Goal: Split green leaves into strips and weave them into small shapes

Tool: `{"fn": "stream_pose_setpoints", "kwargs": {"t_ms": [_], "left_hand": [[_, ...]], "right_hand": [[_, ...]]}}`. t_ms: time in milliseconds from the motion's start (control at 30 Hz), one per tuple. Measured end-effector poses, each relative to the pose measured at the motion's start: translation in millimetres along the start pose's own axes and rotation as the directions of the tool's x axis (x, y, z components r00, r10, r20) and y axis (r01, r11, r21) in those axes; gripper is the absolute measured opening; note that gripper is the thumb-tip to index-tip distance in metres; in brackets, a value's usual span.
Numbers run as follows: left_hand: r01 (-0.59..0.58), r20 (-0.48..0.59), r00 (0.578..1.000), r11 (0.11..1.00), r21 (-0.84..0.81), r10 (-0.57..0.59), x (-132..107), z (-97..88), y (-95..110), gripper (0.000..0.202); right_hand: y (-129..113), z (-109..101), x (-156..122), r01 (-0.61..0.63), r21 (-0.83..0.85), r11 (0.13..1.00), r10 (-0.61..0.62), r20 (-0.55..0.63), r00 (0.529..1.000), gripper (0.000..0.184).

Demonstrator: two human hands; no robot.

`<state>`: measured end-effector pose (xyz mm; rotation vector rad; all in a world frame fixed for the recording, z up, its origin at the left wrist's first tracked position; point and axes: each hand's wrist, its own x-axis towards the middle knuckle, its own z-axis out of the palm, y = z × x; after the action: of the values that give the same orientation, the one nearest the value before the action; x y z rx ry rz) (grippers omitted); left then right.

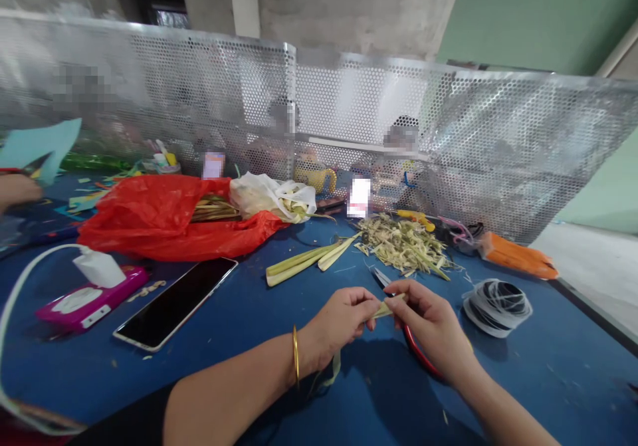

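Both hands pinch a pale dried leaf strip [383,310] above the blue table. My left hand [343,316], with a gold bangle at the wrist, is closed on its left end. From beneath this hand a thin pale strand [335,369] hangs down. My right hand [428,323] grips the strip's other end between thumb and fingers. Partly hidden under my right hand lie red-handled scissors [419,353], blades pointing away. Beyond the hands are flat leaf stalks [304,263] and a heap of leaf scraps [401,243].
A spool of clear cord [497,308] and an orange packet [518,256] are at right. Left are a phone [177,303], a magenta power strip [94,300] and a red plastic bag [149,213]. A perforated metal screen [349,100] runs behind. Another person's hand [17,190] shows far left.
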<state>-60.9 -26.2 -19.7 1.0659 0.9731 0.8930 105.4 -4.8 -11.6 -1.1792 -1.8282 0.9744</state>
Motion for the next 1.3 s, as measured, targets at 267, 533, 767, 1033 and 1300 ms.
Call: {"fn": "stream_pose_setpoints", "kwargs": {"t_ms": [267,533,767,1033,1300], "left_hand": [[-0.165,0.068,0.986,0.882,0.441,0.15,6.2,-30.1,6.7,0.038],[-0.104,-0.223,0.959,0.948,0.302,0.177,16.5,-75.0,34.7,0.028],[-0.259,-0.653,0.677,0.94,0.22,0.34,25.2,-99.5,41.6,0.019],[-0.147,-0.026,0.989,0.983,-0.108,0.145,11.5,-7.2,2.8,0.046],[-0.066,-0.37,0.929,0.989,-0.13,0.013,18.7,-39.3,12.9,0.03]], "right_hand": [[-1.2,-33.6,9.7,0.086,-0.356,0.931,-0.064,0.074,0.995,0.03],[-1.4,-64.4,17.3,-0.004,-0.156,0.988,-0.038,-0.269,0.962,0.031],[-4.9,-57.5,19.1,0.058,0.369,0.928,0.182,-0.583,0.792,0.032],[-0.8,3.5,2.1,-0.107,0.317,0.942,0.186,-0.229,0.955,0.033],[6.1,28.8,-18.1,0.268,-0.282,0.921,-0.164,0.343,0.925,0.023]]}}
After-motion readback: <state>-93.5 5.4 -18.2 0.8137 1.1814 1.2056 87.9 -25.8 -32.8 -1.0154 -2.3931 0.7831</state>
